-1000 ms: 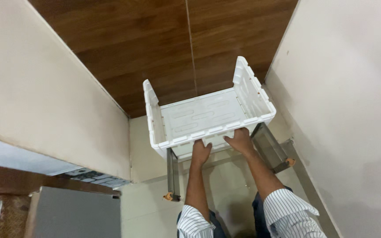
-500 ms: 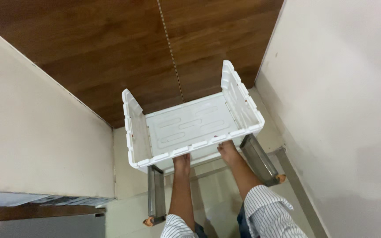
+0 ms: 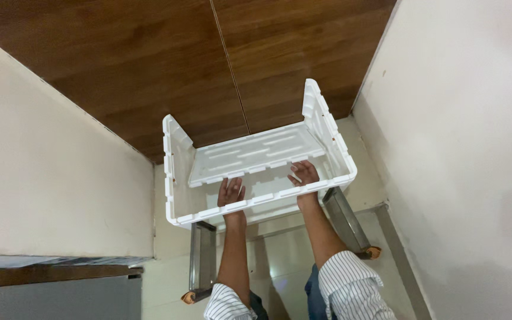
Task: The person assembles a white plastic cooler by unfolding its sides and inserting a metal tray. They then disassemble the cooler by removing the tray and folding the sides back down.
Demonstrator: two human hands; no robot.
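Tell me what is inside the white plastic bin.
Inside the white plastic bin only the left hand and right hand show, pressed against its ribbed panel. The left corner behind the side wall is hidden.

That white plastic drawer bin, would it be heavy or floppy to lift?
The white plastic bin probably lifts easily: it looks empty and thin-walled. Ribbed sides suggest it stays fairly stiff. Left hand and right hand press on its front; being wide, it may tilt if held one-handed.

A single view is given, taken from a camera worn on the head and tilted steeply downward. The white ribbed plastic drawer frame (image 3: 256, 172) is seen at arm's length, near centre. The brown wood-grain floor (image 3: 149, 53) fills the top, and pale walls (image 3: 463, 148) close both sides.
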